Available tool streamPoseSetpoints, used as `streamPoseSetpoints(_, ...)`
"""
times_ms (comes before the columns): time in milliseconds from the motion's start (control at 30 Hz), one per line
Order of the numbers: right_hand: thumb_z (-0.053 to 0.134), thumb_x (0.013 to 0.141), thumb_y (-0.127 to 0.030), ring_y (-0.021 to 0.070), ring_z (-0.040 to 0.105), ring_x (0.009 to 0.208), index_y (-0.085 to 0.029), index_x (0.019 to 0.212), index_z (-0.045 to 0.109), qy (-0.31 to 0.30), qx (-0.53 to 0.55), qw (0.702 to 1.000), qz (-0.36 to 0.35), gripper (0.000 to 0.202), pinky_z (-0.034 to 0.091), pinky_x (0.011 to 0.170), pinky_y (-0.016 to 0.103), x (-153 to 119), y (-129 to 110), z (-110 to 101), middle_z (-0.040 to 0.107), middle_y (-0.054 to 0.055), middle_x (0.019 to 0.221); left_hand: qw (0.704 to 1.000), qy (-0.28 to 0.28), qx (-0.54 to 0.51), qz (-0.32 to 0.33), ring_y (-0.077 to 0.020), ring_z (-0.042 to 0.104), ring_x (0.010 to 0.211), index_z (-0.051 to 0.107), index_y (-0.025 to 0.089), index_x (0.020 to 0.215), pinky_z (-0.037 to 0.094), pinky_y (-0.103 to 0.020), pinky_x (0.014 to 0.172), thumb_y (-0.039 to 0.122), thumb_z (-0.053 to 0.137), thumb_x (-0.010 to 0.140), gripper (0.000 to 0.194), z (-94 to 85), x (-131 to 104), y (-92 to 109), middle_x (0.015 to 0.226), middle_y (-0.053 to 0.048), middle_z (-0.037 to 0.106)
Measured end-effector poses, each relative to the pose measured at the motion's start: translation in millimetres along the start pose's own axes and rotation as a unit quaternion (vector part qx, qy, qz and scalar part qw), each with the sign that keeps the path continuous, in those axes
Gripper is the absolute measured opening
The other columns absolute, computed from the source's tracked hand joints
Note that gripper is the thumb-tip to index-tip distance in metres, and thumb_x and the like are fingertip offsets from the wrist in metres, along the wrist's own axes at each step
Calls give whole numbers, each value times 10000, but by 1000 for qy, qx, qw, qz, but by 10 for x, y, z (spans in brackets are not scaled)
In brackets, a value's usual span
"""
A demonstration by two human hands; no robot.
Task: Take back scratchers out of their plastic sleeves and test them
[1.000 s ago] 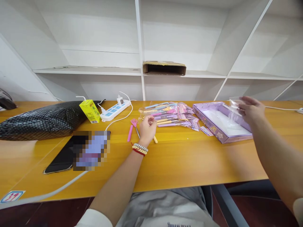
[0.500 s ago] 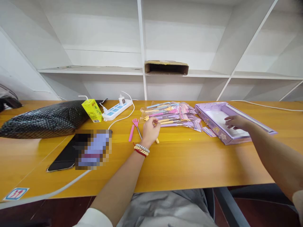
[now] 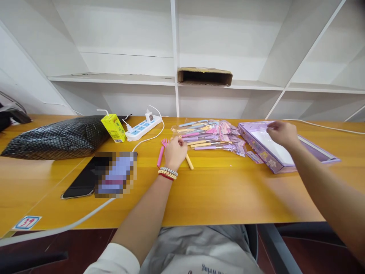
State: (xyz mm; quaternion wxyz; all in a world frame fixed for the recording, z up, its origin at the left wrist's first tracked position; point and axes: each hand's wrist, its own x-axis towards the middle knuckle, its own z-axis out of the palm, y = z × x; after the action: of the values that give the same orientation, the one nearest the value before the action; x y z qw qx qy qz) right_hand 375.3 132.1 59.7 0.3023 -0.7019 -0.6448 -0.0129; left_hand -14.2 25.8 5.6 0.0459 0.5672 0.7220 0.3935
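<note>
My left hand [image 3: 176,153], with bracelets at the wrist, is closed in a pinch over small hand-shaped back scratchers; what it pinches is hidden. Beside it a pink back scratcher [image 3: 160,156] shows its handle and part of its head. The handle of a yellow back scratcher [image 3: 189,161] sticks out to the right of the hand. Just beyond lie several wrapped back scratchers [image 3: 211,137] in clear bags. My right hand [image 3: 283,134] is over the purple tray-like box [image 3: 258,150], fingers drawn together. I cannot make out what is in them.
At the left are a black bubble-wrap parcel [image 3: 54,137], a yellow drink carton [image 3: 114,128], a white power strip [image 3: 144,128] and a black phone [image 3: 81,182]. A white cable [image 3: 76,222] crosses the table front. A cardboard box [image 3: 205,77] sits on the white shelf [image 3: 119,79].
My right hand has risen toward the box's far side, and its spread fingers have closed. My left hand has shifted slightly left, covering more of the pink back scratcher. The view has tilted slightly.
</note>
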Motion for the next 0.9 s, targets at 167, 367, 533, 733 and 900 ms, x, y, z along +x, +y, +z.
streamPoseSetpoints(167,549,713,-211,147,567,689,-151,778,663,73,160,972,-157,144,413,695,283,-574,-947,91,659,68,754,977,-105,186,-9,-294,631,826,610,170,895,462,-376,681,332,438,780,263,2,-86,43,838,-135,660)
streamPoseSetpoints(367,522,757,-183,175,570,792,-182,788,624,-37,207,901,-381,107,434,750,302,-1226,-1495,615,647,52,797,954,-159,253,-3,-314,635,852,591,113,1023,471,-382,695,414,440,777,417,92,-163,100,876,-181,660)
streamPoseSetpoints(533,507,771,-175,184,548,791,-184,787,617,-88,182,904,-377,111,429,782,332,-1427,-1408,1048,636,60,787,950,-171,263,-6,-307,636,859,655,136,904,474,-381,705,453,399,796,421,118,-180,86,862,-171,666)
streamPoseSetpoints(733,527,758,-189,168,553,776,-191,767,627,-131,221,908,-331,100,426,754,304,-1438,-1344,1085,642,41,783,948,-175,264,-31,-267,634,876,664,138,892,464,-340,732,399,403,812,378,109,-163,111,885,-169,665)
streamPoseSetpoints(900,528,783,-265,169,559,773,-189,765,637,-142,243,912,-299,134,414,757,307,-1438,-1383,1044,653,39,787,964,-117,235,31,-256,633,790,618,150,957,449,-342,680,412,333,850,401,62,-159,158,828,-130,665)
